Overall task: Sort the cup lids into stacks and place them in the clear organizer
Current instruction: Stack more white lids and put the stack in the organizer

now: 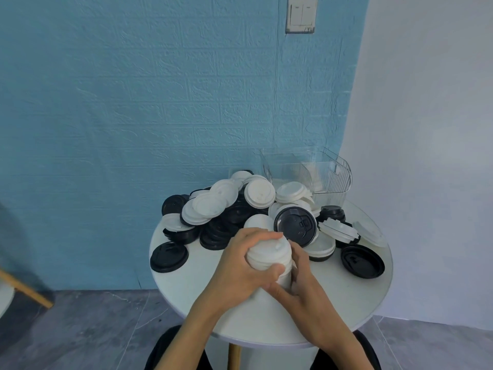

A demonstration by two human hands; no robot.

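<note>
Round table (346, 297), hands gripping white lid stack (268, 256)

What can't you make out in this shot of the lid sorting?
- Head view: the lower part of the white lid stack, covered by the left hand and right hand.
- How many lids it holds: blurred.
- Contents of the clear organizer: unclear through glare.
- Black lids under the pile: buried.
</note>
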